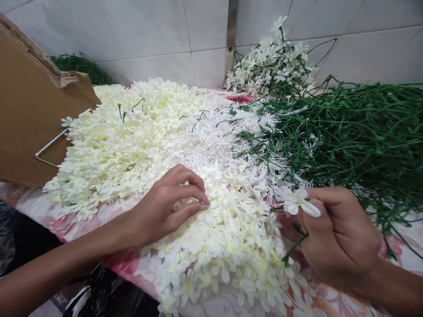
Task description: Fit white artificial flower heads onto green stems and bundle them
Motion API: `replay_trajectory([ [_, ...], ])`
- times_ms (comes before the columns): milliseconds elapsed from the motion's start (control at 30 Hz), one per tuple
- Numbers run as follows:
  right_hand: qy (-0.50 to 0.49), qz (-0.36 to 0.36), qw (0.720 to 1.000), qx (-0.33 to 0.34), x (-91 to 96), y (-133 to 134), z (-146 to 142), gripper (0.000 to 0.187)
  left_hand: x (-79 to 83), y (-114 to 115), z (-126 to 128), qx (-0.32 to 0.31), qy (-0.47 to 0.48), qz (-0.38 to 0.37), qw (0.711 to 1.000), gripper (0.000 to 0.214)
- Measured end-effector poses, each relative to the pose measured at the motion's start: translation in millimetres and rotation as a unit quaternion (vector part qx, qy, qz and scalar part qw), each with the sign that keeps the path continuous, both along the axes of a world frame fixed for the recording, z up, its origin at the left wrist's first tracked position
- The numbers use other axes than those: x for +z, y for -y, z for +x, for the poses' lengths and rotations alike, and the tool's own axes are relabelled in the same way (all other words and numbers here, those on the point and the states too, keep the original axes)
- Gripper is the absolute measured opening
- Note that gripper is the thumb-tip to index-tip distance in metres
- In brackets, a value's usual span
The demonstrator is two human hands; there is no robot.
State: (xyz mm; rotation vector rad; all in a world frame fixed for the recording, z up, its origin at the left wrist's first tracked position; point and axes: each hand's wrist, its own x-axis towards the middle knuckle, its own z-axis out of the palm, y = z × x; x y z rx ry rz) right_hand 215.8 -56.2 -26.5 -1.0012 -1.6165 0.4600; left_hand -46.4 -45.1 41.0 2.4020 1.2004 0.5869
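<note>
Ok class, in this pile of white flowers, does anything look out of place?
Yes: a few green stems lie on top of the white flowers, away from the main green heap on the right.

The left hand (165, 207) rests curled on a heap of artificial white flowers (132, 163) — the right hand (340, 237) pinches a single blossom (299, 202), with green stems (346, 141) just beyond — all on a floral cloth (122, 264).

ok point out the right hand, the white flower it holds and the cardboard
right hand (340, 237), head view, on its middle
white flower (295, 201), head view, on a petal
cardboard (29, 114), head view, on its flat face
</note>
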Motion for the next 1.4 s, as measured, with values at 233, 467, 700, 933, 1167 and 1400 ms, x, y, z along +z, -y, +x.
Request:
replay_trajectory([
  [233,0.000,0.015,1.000,0.010,3.2,-0.8,-4.3,0.014,3.0,-0.9,-1.0,0.001,-0.024,-0.045,0.999,0.011],
  [467,0.041,0.040,0.998,0.022,8.9,-4.7,-2.8,0.014,0.9,-2.4,0.4,-0.013,-0.039,-0.059,0.997,0.013],
  [700,0.062,0.042,0.997,0.015,12.7,-4.9,-3.7,0.015,3.6,-4.8,1.2,-0.037,-0.078,-0.111,0.990,0.018],
  [933,0.063,0.041,0.997,0.021,11.0,-6.0,-2.8,0.016,9.0,-8.0,3.1,-0.013,-0.046,-0.223,0.974,0.017],
  [1167,0.039,0.026,0.999,0.017,9.2,-3.8,-4.2,0.015,9.1,-16.2,-3.8,0.008,0.035,-0.306,0.951,0.018],
  [1400,0.053,0.038,0.998,0.017,8.4,-5.0,-2.9,0.016,9.8,-23.3,-9.2,0.022,0.145,-0.330,0.932,0.012],
])
